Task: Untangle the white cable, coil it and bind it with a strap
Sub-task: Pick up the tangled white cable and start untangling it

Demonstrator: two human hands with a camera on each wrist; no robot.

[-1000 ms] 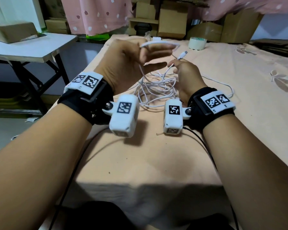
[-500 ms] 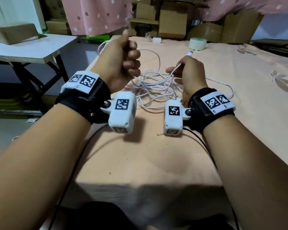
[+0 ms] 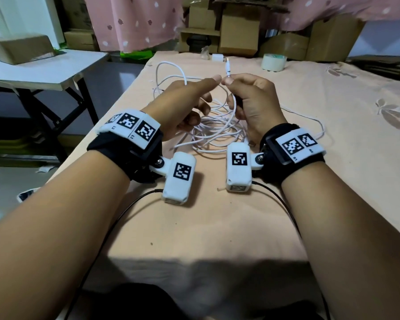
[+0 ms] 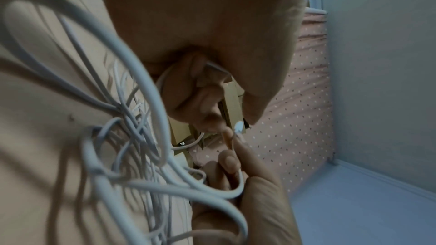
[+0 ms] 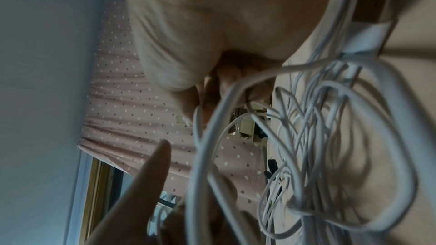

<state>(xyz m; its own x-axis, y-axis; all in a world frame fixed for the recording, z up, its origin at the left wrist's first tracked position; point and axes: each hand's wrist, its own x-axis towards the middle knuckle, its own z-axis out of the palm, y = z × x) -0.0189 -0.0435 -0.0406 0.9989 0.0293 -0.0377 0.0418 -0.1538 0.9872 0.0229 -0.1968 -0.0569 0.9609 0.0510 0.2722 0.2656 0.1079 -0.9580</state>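
The white cable (image 3: pixel 214 135) lies in a tangled heap on the peach-clothed table (image 3: pixel 217 229), between my two wrists. One loop (image 3: pixel 169 70) arcs up and away from my left hand (image 3: pixel 203 98), whose lower fingers curl round a strand while the forefinger points right. My right hand (image 3: pixel 229 83) pinches the cable just below its plug end (image 3: pixel 228 68), which points up and away. The two hands nearly touch at the fingertips. In the left wrist view the plug tip (image 4: pixel 238 128) shows above the right hand's fingers (image 4: pixel 230 161). I see no strap.
A roll of tape (image 3: pixel 273 62) and a small white block (image 3: pixel 216 57) sit at the table's far edge, with cardboard boxes (image 3: pixel 238 35) behind. A white side table (image 3: pixel 44 70) stands to the left. Black wrist-camera leads (image 3: pixel 277 199) trail toward me.
My left hand dropped from its raised fist and moved right to meet the right hand, its forefinger now extended. The right hand turned the plug end upward. The pulled loop now lies slack behind.
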